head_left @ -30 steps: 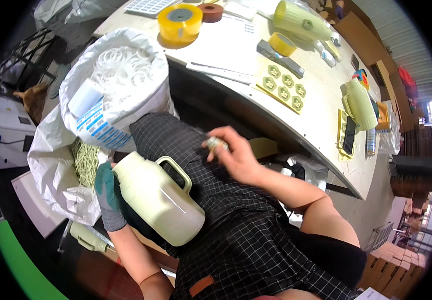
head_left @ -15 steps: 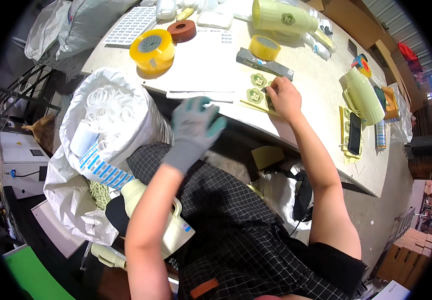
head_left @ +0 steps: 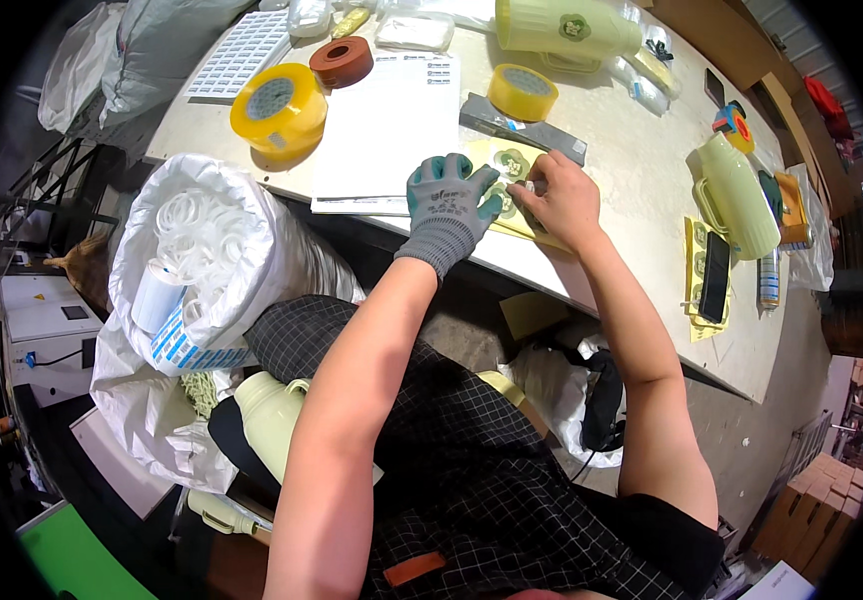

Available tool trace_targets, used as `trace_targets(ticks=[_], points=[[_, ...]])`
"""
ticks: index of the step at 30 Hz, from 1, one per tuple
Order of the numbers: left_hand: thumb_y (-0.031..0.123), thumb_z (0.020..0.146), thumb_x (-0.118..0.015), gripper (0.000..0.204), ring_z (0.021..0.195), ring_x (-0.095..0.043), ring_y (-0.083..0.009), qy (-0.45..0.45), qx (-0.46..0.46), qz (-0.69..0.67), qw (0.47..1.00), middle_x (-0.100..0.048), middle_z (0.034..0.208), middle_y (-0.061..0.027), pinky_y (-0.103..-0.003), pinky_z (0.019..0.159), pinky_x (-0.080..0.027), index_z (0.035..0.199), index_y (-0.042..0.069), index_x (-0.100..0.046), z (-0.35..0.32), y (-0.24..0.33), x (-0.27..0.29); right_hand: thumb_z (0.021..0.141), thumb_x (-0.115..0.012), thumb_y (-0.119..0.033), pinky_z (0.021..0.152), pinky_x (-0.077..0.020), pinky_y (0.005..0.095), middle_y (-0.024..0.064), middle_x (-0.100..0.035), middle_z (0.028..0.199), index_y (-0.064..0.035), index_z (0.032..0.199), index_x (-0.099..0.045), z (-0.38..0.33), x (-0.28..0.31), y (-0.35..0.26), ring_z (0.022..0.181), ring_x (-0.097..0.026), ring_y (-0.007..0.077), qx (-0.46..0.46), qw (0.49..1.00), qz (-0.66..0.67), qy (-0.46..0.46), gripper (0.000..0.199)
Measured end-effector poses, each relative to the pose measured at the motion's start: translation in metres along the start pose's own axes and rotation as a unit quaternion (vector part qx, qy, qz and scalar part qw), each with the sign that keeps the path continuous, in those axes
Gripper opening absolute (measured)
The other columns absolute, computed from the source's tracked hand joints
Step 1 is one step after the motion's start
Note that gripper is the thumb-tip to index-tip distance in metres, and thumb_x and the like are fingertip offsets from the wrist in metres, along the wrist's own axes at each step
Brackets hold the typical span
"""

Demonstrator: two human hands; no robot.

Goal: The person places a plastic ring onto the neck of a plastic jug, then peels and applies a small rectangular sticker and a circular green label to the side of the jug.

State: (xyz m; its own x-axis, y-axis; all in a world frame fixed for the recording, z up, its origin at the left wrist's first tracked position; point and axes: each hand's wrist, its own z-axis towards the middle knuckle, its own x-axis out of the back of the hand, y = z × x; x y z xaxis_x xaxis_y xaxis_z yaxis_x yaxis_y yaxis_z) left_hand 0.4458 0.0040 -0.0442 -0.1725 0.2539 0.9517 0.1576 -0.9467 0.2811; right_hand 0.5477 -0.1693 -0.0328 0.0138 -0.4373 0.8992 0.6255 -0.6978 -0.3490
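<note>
The pale yellow sticker sheet (head_left: 526, 222) lies flat at the near edge of the table (head_left: 642, 200), partly covered by the person's hands. Its visible stickers (head_left: 514, 163) are darker olive green with scalloped, flower-like outlines and a light motif in the middle. The gloved left hand (head_left: 449, 200) rests over its left side, thumb and fingers spread apart. The bare right hand (head_left: 564, 200) bends its fingertips together over the stickers; whether they grip one cannot be told.
</note>
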Motion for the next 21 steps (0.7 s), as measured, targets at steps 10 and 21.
trace_targets(ticks=[10,21], points=[[0.060,0.076,-0.080,0.077,0.135,-0.047,-0.0367,-0.091,-0.063,0.020,0.994,-0.049,0.151,-0.0125,-0.055,0.113,-0.038,0.144,0.029,-0.061,-0.001,-0.010,0.032,0.080,-0.091,-0.023,0.071,-0.0436,0.0270,-0.0011,-0.058,0.078,-0.0049,0.081,-0.063,-0.037,0.089,-0.059,0.078,-0.054,0.0097,-0.001,0.915,0.388,-0.116,0.034],[0.058,0.090,-0.072,0.067,0.128,-0.057,-0.0352,-0.034,-0.046,-0.086,0.995,-0.061,0.139,-0.0115,-0.055,0.112,-0.044,0.140,0.014,-0.062,-0.300,-0.007,0.137,0.083,-0.089,-0.014,0.065,-0.0415,0.0233,-0.0038,-0.057,0.078,-0.0058,0.084,-0.061,-0.057,0.040,-0.192,0.074,-0.051,0.0055,0.081,0.814,0.473,-0.327,0.030]])
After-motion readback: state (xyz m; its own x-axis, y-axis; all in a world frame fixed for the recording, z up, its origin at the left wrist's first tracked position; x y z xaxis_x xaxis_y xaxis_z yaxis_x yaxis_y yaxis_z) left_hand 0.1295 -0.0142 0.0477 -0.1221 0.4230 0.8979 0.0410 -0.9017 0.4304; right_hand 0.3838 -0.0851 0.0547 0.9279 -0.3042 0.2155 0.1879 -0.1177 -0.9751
